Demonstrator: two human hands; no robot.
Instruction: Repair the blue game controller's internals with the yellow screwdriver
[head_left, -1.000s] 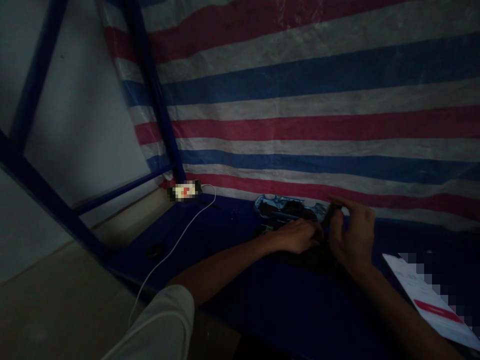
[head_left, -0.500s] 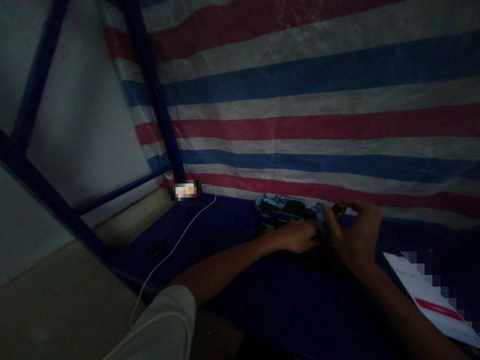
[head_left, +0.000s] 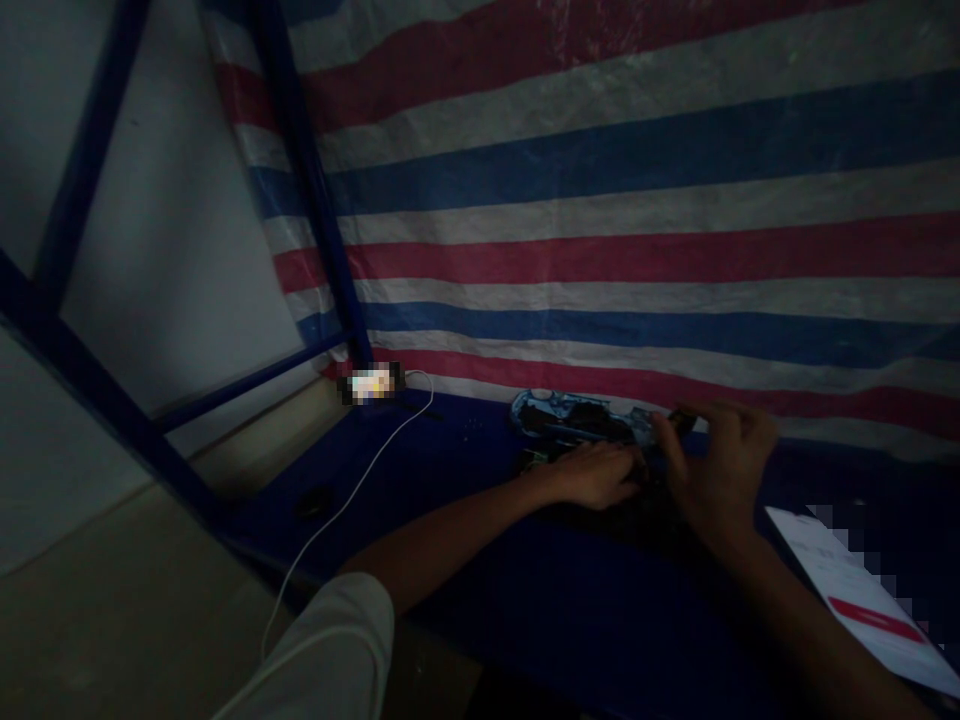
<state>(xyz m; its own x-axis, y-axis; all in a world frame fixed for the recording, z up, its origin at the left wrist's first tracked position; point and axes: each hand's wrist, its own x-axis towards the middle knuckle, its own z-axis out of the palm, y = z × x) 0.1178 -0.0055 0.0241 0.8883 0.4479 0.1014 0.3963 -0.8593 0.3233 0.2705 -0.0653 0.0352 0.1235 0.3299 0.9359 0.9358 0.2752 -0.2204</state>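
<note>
My left hand [head_left: 598, 474] is closed over a dark part, which looks like a toy car's chassis [head_left: 531, 462], on the blue surface; its fingertips are in shadow. Just right of it, my right hand [head_left: 724, 475] is raised, thumb and fingers around the dark handle [head_left: 681, 420] of what looks like a screwdriver. The tool's lower end is lost in the dark near my left fingertips. Behind my left hand lies a light-blue shell [head_left: 559, 408], like a toy car body with its hollow side showing.
A white cable [head_left: 375, 455] runs from a blurred-out device [head_left: 371, 383] across the blue tabletop [head_left: 450, 500]. Tiny bits [head_left: 471, 430] and a dark round object [head_left: 313, 500] lie at left. A printed sheet [head_left: 847, 590] is at right. Striped sheeting [head_left: 600, 240] hangs behind; a blue metal frame [head_left: 300, 170] stands left.
My right hand has shifted slightly right and its fingers have turned around the handle; the yellow on it shows less now. My left hand stays in place.
</note>
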